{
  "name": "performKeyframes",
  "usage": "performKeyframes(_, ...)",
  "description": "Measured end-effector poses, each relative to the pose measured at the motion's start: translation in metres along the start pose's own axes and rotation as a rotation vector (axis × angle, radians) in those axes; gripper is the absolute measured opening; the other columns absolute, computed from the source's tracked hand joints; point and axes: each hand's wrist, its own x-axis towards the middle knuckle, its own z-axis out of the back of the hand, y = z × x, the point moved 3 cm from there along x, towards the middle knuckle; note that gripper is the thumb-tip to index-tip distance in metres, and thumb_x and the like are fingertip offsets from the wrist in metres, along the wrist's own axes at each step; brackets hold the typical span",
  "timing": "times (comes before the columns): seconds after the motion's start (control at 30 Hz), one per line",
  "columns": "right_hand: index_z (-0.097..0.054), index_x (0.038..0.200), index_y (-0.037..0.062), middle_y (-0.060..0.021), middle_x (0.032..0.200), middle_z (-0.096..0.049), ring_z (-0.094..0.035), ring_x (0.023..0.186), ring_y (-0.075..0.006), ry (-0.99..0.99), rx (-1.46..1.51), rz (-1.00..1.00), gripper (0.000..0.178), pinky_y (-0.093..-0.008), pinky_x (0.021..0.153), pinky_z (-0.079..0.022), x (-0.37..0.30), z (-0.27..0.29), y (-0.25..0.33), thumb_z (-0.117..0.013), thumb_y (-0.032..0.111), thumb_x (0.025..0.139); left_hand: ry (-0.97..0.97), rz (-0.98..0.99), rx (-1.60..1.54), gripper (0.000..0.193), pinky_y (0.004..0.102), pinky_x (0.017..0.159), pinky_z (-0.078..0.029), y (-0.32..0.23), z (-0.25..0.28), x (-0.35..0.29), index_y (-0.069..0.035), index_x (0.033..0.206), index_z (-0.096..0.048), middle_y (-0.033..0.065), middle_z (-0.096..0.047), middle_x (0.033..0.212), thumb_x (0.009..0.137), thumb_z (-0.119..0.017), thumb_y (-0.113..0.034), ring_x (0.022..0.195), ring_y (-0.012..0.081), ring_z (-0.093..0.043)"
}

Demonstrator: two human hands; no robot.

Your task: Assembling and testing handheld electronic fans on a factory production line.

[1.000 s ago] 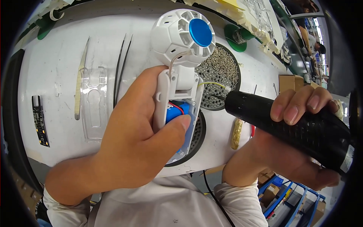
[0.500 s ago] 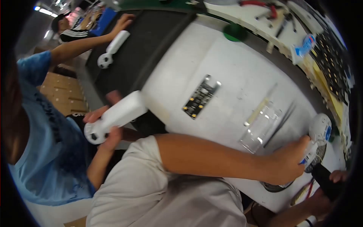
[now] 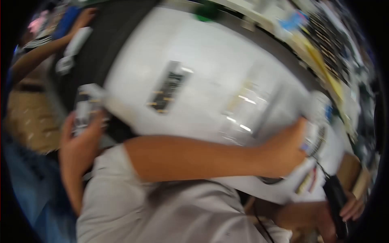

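Note:
My left arm stretches across the bench to the right. My left hand (image 3: pixel 285 148) is closed at a pale rounded object with blue marks (image 3: pixel 314 131), blurred by motion; its kind cannot be made out. At the lower right, my right hand (image 3: pixel 351 208) grips a long black tool-like object (image 3: pixel 335 202); a thin dark cord runs up from its top. Left of my left hand lies a clear plastic tray (image 3: pixel 239 121), smeared by glare. Farther left a black circuit board (image 3: pixel 168 89) with yellow spots rests on the white bench.
At left, a co-worker's hand (image 3: pixel 81 148) holds a white part with yellow spots. A white club-shaped item (image 3: pixel 75 44) lies on the dark belt (image 3: pixel 117 28), near another person's arm. A green round object (image 3: pixel 206 12) and a yellow strip (image 3: pixel 324 69) are along the far side.
The whole scene has shifted left and slightly up as my view turned right. The black object at my right hand now stands more upright. The co-worker's white part now shows yellow spots.

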Motion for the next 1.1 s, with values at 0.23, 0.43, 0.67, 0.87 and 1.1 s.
performKeyframes(0.23,-0.049,0.106,0.0043,-0.0061,0.088,-0.046,-0.048,0.064,-0.0176,0.036,0.031,0.086,0.05,-0.03,0.051,-0.044,-0.011,-0.026,0.004,-0.067,0.042,0.079,0.181,0.071,-0.016,0.058,0.034,0.089,-0.045,0.007,-0.011,-0.005,0.005,0.134,-0.03,0.0193,-0.055,0.116,0.083,-0.056,-0.006,0.104,0.0213,-0.056)
performKeyframes(0.43,-0.046,0.109,0.0033,-0.005,0.09,-0.042,-0.047,0.064,-0.0182,0.117,0.016,0.064,0.053,-0.0305,0.05,-0.042,-0.012,-0.026,0.002,-0.068,0.042,0.08,0.25,0.139,-0.135,0.058,0.0321,0.09,-0.044,0.008,-0.02,-0.004,0.005,0.135,-0.028,0.0169,-0.054,0.119,0.084,-0.055,-0.002,0.107,0.0171,-0.052)
performKeyframes(0.67,-0.044,0.111,0.0022,-0.0069,0.095,-0.04,-0.048,0.067,-0.0205,0.224,-0.106,0.032,0.055,-0.0316,0.05,-0.043,-0.013,-0.024,0.004,-0.066,0.044,0.082,0.296,0.182,-0.094,0.059,0.0292,0.09,-0.042,-0.001,-0.02,-0.003,0.004,0.136,-0.026,0.0134,-0.051,0.119,0.084,-0.054,0.001,0.104,0.0144,-0.051)
performKeyframes(0.87,-0.044,0.107,0.0016,-0.0091,0.096,-0.039,-0.048,0.068,-0.0223,0.244,-0.102,0.0,0.052,-0.0326,0.049,-0.043,-0.013,-0.027,0.003,-0.065,0.043,0.084,0.292,0.105,-0.117,0.059,0.0286,0.09,-0.041,0.007,-0.023,-0.004,0.003,0.136,-0.027,0.0122,-0.051,0.117,0.084,-0.055,0.001,0.103,0.0137,-0.05)
performKeyframes(1.1,-0.042,0.105,0.0014,-0.009,0.095,-0.039,-0.047,0.067,-0.0225,0.23,-0.134,0.005,0.051,-0.0321,0.047,-0.043,-0.016,-0.029,0.004,-0.066,0.041,0.084,0.283,0.117,-0.087,0.059,0.0286,0.092,-0.04,0.006,-0.022,-0.003,0.002,0.136,-0.027,0.0115,-0.051,0.118,0.084,-0.055,0.002,0.105,0.0137,-0.049)
